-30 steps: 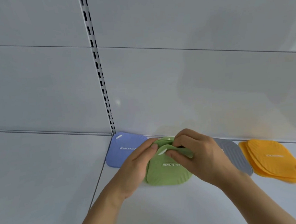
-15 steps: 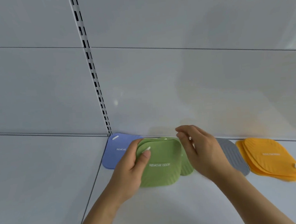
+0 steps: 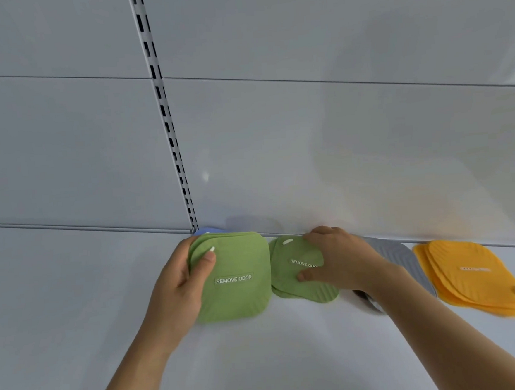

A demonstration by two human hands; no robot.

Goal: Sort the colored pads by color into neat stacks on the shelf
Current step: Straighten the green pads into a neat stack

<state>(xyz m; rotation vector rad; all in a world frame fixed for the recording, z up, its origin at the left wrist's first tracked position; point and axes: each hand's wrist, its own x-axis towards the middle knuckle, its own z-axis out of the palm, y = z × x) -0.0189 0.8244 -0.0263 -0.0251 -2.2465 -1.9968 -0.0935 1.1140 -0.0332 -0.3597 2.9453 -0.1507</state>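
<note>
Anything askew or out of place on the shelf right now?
Yes. The green pads are split: one bunch held by the left hand, another under the right hand. The orange stack is fanned, edges uneven.

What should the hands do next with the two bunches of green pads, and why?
Probably the left hand should lay its green pads onto the green pads under the right hand. Both bunches are the same colour but sit side by side, and the held bunch covers nearly all of the blue pad. The orange stack is already separate.
</note>
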